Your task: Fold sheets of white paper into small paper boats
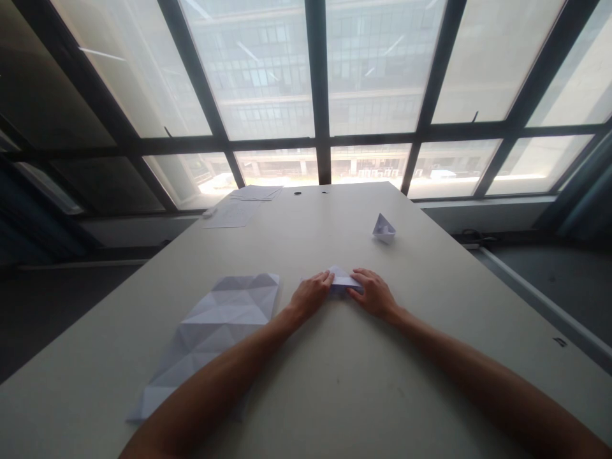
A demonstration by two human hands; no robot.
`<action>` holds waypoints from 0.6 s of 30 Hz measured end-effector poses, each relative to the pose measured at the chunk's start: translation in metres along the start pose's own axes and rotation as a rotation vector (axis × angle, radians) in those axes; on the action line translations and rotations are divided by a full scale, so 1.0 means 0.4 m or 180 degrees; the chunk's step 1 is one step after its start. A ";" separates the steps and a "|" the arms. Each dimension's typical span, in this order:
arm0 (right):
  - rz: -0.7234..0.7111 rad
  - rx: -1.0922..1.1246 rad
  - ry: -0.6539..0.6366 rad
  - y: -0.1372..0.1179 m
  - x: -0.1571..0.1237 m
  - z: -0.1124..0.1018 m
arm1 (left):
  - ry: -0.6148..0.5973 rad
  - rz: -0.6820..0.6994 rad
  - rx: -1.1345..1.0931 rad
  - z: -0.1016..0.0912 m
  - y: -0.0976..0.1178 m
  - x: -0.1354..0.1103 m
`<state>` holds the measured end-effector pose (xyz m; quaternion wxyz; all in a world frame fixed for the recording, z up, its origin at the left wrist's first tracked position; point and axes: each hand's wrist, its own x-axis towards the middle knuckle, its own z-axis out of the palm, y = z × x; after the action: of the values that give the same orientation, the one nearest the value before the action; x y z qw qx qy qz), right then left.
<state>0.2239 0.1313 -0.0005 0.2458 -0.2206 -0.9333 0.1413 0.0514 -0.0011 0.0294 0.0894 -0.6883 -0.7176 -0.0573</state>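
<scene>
Between my two hands is a small piece of folded white paper (342,278), with a pointed top and a flat band across it. My left hand (312,294) grips its left end, fingers together over the edge. On the other end, my right hand (375,293) has its thumb low in front and its fingers along the upper edge. Part of the paper is hidden under the fingers. A finished-looking paper boat (384,229) stands farther back on the right. Left of my forearm lies a large creased white sheet (224,312), partly covered by that arm.
The long white table (382,382) reaches to a wall of dark-framed windows (319,76). Several flat paper sheets (232,214) lie at its far left, beside a small white object (209,213). A small dark mark or fitting (559,342) sits near the right edge.
</scene>
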 end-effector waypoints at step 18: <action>0.0510 0.0654 0.0721 0.001 0.002 0.001 | 0.0859 -0.0251 -0.1355 0.018 -0.013 0.001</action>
<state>0.2234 0.1320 -0.0006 0.3586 -0.2825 -0.8596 0.2293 0.0458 0.0004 0.0227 0.0351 -0.6492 -0.6972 -0.3019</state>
